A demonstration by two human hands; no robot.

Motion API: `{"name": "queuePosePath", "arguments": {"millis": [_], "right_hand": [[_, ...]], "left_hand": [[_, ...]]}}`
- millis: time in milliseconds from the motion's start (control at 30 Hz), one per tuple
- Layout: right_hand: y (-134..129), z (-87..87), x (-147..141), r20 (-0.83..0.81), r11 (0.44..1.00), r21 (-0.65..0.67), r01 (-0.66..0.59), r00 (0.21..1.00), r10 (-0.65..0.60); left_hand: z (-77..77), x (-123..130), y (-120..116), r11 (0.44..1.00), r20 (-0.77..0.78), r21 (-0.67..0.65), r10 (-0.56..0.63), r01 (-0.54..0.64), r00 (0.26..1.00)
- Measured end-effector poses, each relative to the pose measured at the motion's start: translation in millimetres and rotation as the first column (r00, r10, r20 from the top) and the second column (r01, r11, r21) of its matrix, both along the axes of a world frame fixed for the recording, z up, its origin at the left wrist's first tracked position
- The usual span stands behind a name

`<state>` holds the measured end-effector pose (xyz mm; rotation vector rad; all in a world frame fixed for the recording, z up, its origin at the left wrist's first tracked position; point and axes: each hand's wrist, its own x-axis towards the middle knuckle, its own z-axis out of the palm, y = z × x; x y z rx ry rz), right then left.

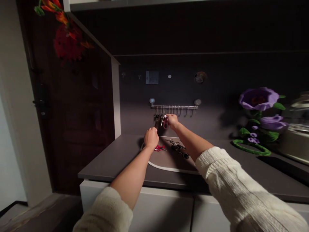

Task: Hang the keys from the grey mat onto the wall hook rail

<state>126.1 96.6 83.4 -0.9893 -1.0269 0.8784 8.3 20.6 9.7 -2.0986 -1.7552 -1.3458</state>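
Note:
My right hand (pixel 172 120) is closed on a keychain (pixel 165 123) with a dark red strap, just below the hooks of a wall rail (pixel 175 107). Lower and to the left, my left hand (pixel 151 138) is closed beside a dark hanging item (pixel 157 123); what its fingers hold is hidden. On a brown mat (pixel 169 163) with a pale rim lie a red item (pixel 159 148) and a bunch of dark keys (pixel 178 146). Several hooks at the rail's right end hang bare.
Purple artificial flowers (pixel 259 99) and a green ring (pixel 252 148) stand on the counter (pixel 108 158) at right, near a pale appliance (pixel 295 138). A dark door (pixel 79 129) is at left. Red and orange flowers (pixel 69 42) hang upper left, and a cabinet overhangs the counter.

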Motion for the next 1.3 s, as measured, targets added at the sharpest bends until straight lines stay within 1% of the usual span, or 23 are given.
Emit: {"name": "queuePosePath", "arguments": {"millis": [133,300,367,467,633,800,900,1000,1133,1300], "right_hand": [[15,-8.6,4,0.097,0.995,0.030,0.097,0.990,-0.099],[31,-17.8,6,0.222,0.961,0.089,0.260,0.936,-0.274],[35,-20.7,7,0.257,0.953,0.115,0.281,0.918,-0.302],[38,-24.3,10,0.281,0.950,0.141,0.277,0.909,-0.307],[31,-29.0,18,0.274,0.968,0.151,0.198,0.933,-0.234],[12,-29.9,22,0.243,0.981,0.114,0.159,0.953,-0.182],[-1,-29.2,22,0.239,0.983,0.115,0.141,0.957,-0.165],[-16,-29.3,20,0.238,0.988,0.119,0.096,0.964,-0.123],[-38,-32.3,18,0.233,0.995,0.100,-0.014,0.972,-0.010],[-65,-43.4,16,0.205,0.992,0.050,-0.115,0.973,0.103]], "left_hand": [[-1.0,-1,3,1.000,0.047,-0.002,-0.009,0.009,0.999],[-2.9,-2,7,1.000,0.075,-0.017,-0.001,0.002,0.997],[-3.7,-2,9,1.000,0.083,-0.019,0.004,-0.002,0.997],[-4.8,-3,11,1.000,0.104,-0.018,0.003,-0.001,0.995],[-5.9,-5,13,0.999,0.171,-0.021,-0.033,0.037,0.985],[-6.8,-8,15,0.993,0.262,-0.052,-0.089,0.106,0.961],[-6.9,-9,15,0.985,0.327,-0.055,-0.137,0.164,0.935],[-7.2,-11,16,0.971,0.408,-0.059,-0.187,0.231,0.893],[-7.2,-12,18,0.942,0.524,-0.078,-0.241,0.327,0.817],[-2.6,-13,12,0.896,0.649,-0.115,-0.259,0.429,0.716]]}}
